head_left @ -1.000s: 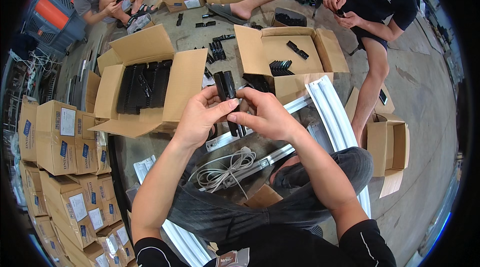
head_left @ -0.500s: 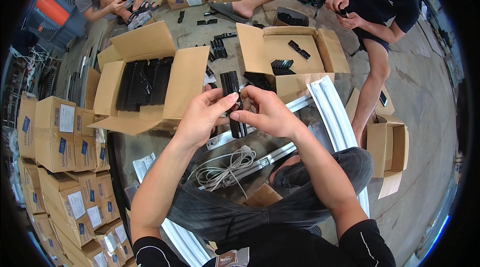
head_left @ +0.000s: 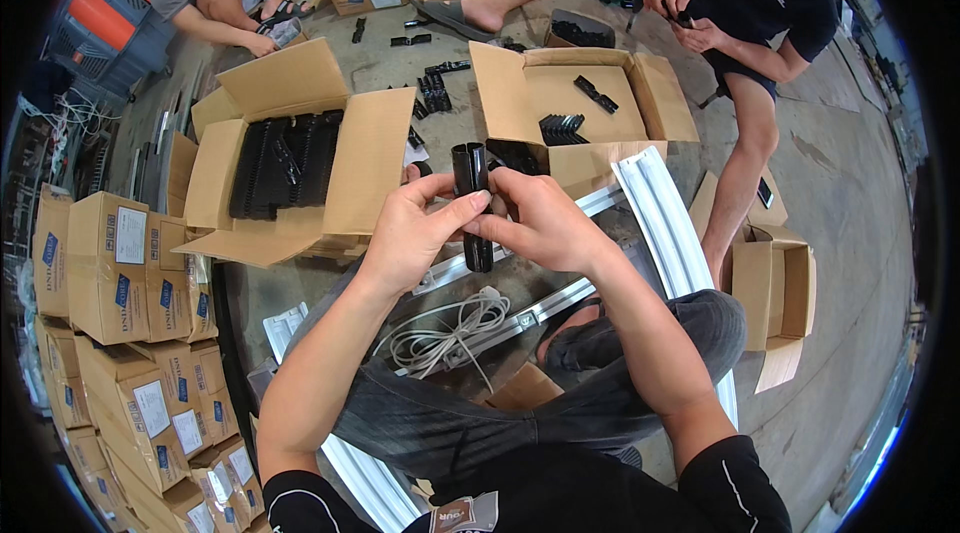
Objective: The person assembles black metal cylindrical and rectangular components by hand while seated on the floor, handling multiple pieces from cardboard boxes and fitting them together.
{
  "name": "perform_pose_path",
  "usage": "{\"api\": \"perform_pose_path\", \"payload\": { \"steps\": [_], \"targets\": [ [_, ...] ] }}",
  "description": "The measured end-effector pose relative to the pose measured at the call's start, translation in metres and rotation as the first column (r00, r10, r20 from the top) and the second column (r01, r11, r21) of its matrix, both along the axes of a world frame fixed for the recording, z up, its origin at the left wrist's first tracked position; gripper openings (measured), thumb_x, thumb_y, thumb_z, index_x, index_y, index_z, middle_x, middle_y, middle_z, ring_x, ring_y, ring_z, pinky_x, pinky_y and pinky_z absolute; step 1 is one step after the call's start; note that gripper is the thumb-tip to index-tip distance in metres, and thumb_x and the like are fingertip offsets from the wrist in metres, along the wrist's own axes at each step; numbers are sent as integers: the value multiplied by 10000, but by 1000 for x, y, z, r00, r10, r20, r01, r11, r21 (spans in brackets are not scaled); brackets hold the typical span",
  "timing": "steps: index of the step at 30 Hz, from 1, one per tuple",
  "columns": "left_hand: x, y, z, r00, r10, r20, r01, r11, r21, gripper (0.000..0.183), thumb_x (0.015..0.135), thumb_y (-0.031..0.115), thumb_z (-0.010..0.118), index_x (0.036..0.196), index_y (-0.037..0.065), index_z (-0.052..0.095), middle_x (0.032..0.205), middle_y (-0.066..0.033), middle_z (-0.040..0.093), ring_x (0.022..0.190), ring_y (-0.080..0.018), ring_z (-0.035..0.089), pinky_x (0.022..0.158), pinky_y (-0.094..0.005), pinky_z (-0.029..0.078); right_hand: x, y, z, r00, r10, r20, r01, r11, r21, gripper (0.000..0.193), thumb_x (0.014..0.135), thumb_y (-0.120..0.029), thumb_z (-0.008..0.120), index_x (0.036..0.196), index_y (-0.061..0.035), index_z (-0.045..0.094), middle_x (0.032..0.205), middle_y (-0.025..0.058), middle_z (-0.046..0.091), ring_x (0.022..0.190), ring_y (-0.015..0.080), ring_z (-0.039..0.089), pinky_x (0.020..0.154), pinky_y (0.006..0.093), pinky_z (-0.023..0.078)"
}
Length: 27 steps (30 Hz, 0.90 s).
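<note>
Between my two hands, over my lap, is a glossy black plastic piece [head_left: 470, 165], long and narrow with a channel-like upper end. It stands nearly upright in the picture. My left hand [head_left: 422, 230] grips its middle, the thumb pressed across the front. From the other side my right hand [head_left: 532, 220] closes on the same piece, its thumb and fingers meeting my left fingertips. Beyond my left hand an open carton [head_left: 372, 168] is packed with rows of black pieces [head_left: 285, 165]. Another open carton [head_left: 555, 83], beyond my right hand, holds a few similar black pieces [head_left: 563, 129].
White metal rails [head_left: 668, 223] and a coiled pale cable [head_left: 440, 338] lie around my legs. Closed cartons [head_left: 110, 268] are stacked at left. Loose black pieces [head_left: 433, 93] dot the floor. Two people sit opposite, each handling a small dark item. A small open carton [head_left: 775, 283] stands at right.
The black piece has turned in my fingers, so its rounded channel end now shows. My hands stay almost in place. The person at upper left has lowered one hand toward the floor.
</note>
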State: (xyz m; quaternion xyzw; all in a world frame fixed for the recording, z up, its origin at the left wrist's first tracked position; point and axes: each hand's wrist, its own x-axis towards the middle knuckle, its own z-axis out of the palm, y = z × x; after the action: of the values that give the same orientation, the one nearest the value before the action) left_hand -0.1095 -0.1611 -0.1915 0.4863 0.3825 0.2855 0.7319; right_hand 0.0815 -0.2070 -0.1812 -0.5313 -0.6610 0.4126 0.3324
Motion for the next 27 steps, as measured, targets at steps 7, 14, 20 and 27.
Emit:
{"api": "perform_pose_path", "payload": {
  "steps": [7, 14, 20, 27],
  "targets": [
    [-1, 4, -3, 997, 39, 61, -41, 999, 31, 344, 939, 202, 715, 1189, -20, 634, 975, -61, 668, 868, -124, 684, 730, -256, 575, 0, 1, -4, 1000, -3, -2, 3, 999, -40, 363, 899, -236, 732, 1115, 34, 621, 712, 19, 581, 614, 92, 484, 570, 269, 406],
    [-11, 27, -10, 964, 201, 173, -194, 979, -59, 231, 1005, 243, 605, 1096, 30, 614, 1028, -97, 668, 976, -220, 678, 867, -396, 572, 19, 15, -136, 107, -714, -691, 89, 699, -709, 130, 860, 57, 532, 984, 55, 571, 940, 118, 568, 847, 241, 595, 678, 308, 534],
    [-16, 33, -10, 933, 295, 205, -291, 955, -51, 226, 1024, 241, 569, 1100, 29, 589, 1025, -121, 666, 972, -255, 683, 871, -422, 574, -41, -16, -162, 247, -765, -595, -121, 585, -802, 213, 768, 170, 418, 910, 91, 556, 989, 179, 558, 989, 321, 605, 925, 405, 565],
    [-20, 35, -9, 905, 335, 262, -331, 942, -62, 197, 1012, 258, 606, 1066, 69, 607, 985, -73, 681, 931, -207, 685, 810, -373, 567, -92, -47, -140, 339, -582, -739, -373, 638, -674, 237, 770, 153, 501, 984, 101, 590, 979, 163, 603, 952, 280, 666, 906, 397, 569]
  ]
}}
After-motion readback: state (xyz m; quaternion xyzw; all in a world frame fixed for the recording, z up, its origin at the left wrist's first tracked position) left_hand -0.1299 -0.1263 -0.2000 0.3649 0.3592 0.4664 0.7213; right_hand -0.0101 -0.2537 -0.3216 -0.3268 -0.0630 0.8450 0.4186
